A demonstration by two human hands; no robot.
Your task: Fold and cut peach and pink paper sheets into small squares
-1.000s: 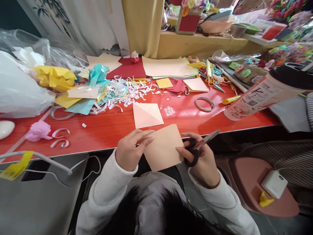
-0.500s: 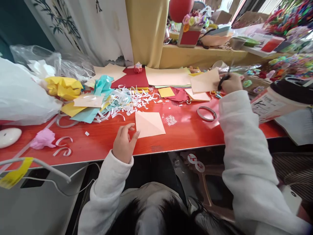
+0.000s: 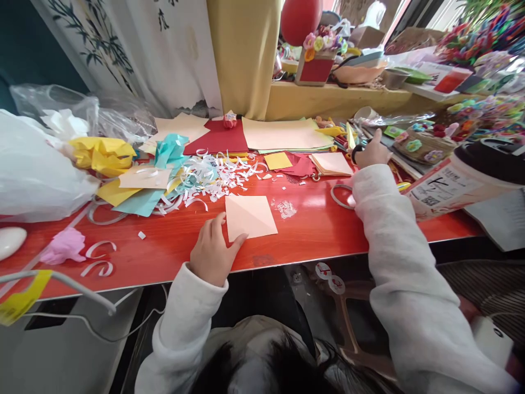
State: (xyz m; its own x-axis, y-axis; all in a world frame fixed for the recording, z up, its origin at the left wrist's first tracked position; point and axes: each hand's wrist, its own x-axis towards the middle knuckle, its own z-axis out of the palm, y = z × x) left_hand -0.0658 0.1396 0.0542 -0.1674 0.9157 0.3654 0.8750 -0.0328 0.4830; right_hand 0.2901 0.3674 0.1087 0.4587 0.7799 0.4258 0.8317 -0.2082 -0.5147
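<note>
My left hand [image 3: 215, 249] rests on the red table at the left edge of a square peach paper [image 3: 252, 217]. Its fingers are slightly curled and apart, and the thumb lies at the paper's lower corner. A diagonal crease crosses the sheet. Farther off to the right, my right hand [image 3: 372, 154] is closed around what look like scissors [image 3: 357, 153]; a black handle loop shows by the fingers, while the blades are hidden. Just left of this hand lies a stack of peach paper squares [image 3: 331, 163]. A roll of tape or ring [image 3: 341, 196] lies nearer, partly behind my sleeve.
Shredded white paper strips [image 3: 217, 172] and coloured sheets spread over the table's back left. A white plastic bag [image 3: 36, 169] bulges at far left. A lidded paper cup [image 3: 459, 180] stands tilted-looking at right. Red card [image 3: 223, 135] and a yellow square [image 3: 278, 160] lie behind.
My right hand has moved left and slightly down; the peach paper that stood raised beside it no longer shows there. My left thumb has shifted onto the creased square's lower edge.
</note>
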